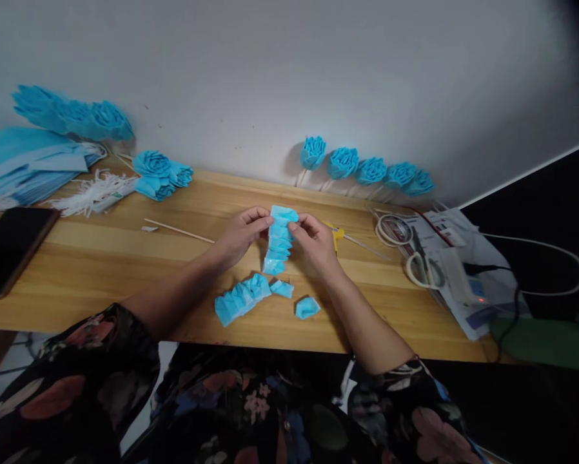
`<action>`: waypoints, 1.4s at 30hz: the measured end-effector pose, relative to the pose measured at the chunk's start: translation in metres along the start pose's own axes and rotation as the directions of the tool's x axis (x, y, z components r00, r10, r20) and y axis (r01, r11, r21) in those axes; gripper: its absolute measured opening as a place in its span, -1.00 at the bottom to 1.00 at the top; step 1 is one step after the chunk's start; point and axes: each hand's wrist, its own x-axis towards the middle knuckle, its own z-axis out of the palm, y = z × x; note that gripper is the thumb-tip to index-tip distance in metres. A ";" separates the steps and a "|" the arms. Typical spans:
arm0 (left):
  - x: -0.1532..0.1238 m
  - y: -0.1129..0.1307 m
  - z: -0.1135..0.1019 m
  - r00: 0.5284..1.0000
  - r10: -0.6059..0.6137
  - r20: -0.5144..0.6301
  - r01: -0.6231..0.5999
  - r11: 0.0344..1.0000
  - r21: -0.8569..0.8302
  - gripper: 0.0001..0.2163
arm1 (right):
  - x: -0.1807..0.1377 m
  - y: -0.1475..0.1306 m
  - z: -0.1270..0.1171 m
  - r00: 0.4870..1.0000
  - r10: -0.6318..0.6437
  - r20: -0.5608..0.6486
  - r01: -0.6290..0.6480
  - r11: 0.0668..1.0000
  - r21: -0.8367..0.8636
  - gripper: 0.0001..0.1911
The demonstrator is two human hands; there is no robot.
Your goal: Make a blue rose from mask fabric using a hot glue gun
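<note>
While the pleated blue strip (279, 240) is being held over the wooden tabletop (100, 261), its left edge is being pinched near the top between thumb and fingers of the left hand (244, 235), and its right edge is being gripped likewise by the right hand (314, 241). Two-sided hold is presumably being used so the pleats aren't being squashed. Lower end is being left free; contact with the tabletop can't be told. A second pleated strip (242, 299), a small blue scrap (282, 289) and a cupped blue piece (307, 307) are being left nearest the body, likely for easy reach. A yellow-handled tool (338, 233) is being partly hidden by the right hand. Stick-stemmed blue roses (343, 163) are being propped against the wall (212, 90), probably to spare the petals. White-handled scissors (427, 270) are being parked off right, seemingly for elbow room.
</note>
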 end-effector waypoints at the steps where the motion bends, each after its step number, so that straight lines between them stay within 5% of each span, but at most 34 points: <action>1: 0.000 0.000 0.000 1.000 -0.012 0.007 0.012 1.000 -0.014 -0.82 | 0.000 0.001 0.000 1.000 0.013 -0.002 -0.013 1.000 0.002 -0.63; 8: -0.001 0.000 -0.002 0.992 -0.091 0.087 0.098 0.991 -0.091 -0.75 | 0.001 0.008 0.003 0.996 0.091 -0.015 -0.089 0.991 0.099 -0.69; 17: 0.002 -0.002 -0.004 0.994 -0.110 0.025 0.112 0.983 -0.146 -0.73 | 0.003 -0.001 -0.002 0.975 0.217 0.044 -0.221 0.949 0.223 -0.67; 24: -0.001 -0.009 -0.002 0.991 -0.101 0.091 0.108 0.991 -0.079 -0.69 | -0.001 0.000 0.006 0.979 0.183 0.089 -0.199 0.956 0.216 -0.47; 42: -0.002 -0.010 -0.003 0.987 -0.097 0.126 0.106 0.992 -0.067 -0.67 | 0.002 -0.001 0.000 0.963 0.241 0.120 -0.265 0.927 0.264 -0.45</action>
